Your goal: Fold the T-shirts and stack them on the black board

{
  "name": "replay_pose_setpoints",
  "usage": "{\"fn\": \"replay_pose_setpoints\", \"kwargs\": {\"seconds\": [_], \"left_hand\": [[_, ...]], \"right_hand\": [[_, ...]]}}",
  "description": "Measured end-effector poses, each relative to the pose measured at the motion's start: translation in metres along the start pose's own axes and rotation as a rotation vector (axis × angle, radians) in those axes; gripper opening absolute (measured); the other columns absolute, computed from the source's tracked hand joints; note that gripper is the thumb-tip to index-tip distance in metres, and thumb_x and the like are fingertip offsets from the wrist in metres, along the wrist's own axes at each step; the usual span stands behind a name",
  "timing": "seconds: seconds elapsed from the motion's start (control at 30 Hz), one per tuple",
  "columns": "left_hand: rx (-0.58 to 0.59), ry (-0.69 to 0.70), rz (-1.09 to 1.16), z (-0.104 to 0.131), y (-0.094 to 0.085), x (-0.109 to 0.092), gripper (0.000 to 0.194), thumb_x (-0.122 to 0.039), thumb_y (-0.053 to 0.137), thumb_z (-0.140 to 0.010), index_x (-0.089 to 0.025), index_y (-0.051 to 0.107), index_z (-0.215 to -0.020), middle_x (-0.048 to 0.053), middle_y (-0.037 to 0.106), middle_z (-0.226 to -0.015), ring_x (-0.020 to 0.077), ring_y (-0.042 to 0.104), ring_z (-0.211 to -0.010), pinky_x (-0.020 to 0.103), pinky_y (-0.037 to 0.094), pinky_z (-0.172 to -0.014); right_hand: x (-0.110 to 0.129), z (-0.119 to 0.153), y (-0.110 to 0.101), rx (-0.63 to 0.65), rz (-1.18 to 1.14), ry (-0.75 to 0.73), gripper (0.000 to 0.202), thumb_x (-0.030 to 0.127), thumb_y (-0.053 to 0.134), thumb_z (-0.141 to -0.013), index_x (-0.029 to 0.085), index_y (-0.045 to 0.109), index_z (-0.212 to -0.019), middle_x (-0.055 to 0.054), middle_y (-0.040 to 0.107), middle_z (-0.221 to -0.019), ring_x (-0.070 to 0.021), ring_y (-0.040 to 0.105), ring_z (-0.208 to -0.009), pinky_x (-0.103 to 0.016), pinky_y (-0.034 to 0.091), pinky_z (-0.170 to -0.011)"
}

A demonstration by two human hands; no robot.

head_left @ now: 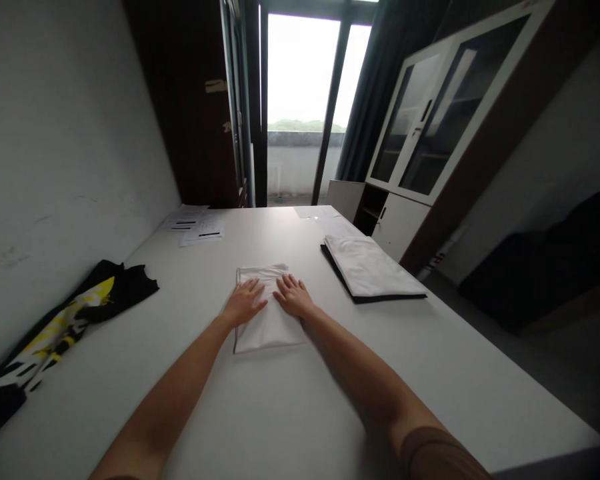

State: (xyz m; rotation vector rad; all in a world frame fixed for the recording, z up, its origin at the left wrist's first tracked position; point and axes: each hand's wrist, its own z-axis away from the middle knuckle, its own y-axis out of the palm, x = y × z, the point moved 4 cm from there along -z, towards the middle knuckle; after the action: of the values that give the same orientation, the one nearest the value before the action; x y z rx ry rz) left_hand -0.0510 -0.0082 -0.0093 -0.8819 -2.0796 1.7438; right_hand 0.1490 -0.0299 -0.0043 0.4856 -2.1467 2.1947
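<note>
A white cloth (270, 331), folded into a rectangle, lies flat in the middle of the white table (260, 413). My left hand (245, 302) rests palm down on its upper left part, fingers spread. Opposite it, my right hand (293, 296) presses flat on the upper right part, its fingers also apart. Small wrinkles show in the cloth near the fingertips. Neither hand grips anything.
At the right edge lies a folded white cloth (375, 267) on top of a black one (390, 299). A black garment with yellow and white print (75, 313) lies along the left wall. Papers (203, 230) with pens are at the far left; more sheets (315, 212) lie far right.
</note>
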Motion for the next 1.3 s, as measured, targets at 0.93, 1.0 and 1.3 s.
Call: {"fn": "replay_pose_setpoints", "kwargs": {"seconds": [0.93,1.0,1.3], "left_hand": [[0.047,-0.402,-0.054,0.006,0.013,0.062,0.064,-0.057,0.028,-0.102,-0.029,0.034,-0.159,0.009,0.03,-0.166,0.0349,0.023,-0.153,0.061,0.014,-0.121],[0.037,-0.403,-0.048,0.007,0.013,0.061,0.063,-0.056,0.028,-0.102,-0.028,0.035,-0.159,0.009,0.031,-0.165,0.0345,0.024,-0.153,0.06,0.015,-0.121],[-0.03,-0.463,-0.059,0.01,0.009,0.061,0.061,-0.052,0.034,-0.102,-0.025,0.04,-0.156,0.012,0.038,-0.162,0.0341,0.028,-0.15,0.057,0.017,-0.121]], "right_hand": [[0.024,0.064,0.0,-0.077,0.035,0.046,0.081,0.065,0.031,-0.101,0.01,0.025,-0.162,-0.017,0.018,-0.167,-0.0295,0.011,-0.156,-0.052,0.009,-0.124],[0.038,0.074,0.001,-0.097,0.045,-0.028,0.082,0.066,0.031,-0.101,0.01,0.025,-0.162,-0.017,0.016,-0.168,-0.0294,0.009,-0.156,-0.051,0.008,-0.125],[0.058,0.076,0.006,0.034,0.003,-0.206,0.084,0.07,0.036,-0.098,0.017,0.024,-0.163,-0.009,0.01,-0.169,-0.0285,0.004,-0.157,-0.051,0.008,-0.125]]}}
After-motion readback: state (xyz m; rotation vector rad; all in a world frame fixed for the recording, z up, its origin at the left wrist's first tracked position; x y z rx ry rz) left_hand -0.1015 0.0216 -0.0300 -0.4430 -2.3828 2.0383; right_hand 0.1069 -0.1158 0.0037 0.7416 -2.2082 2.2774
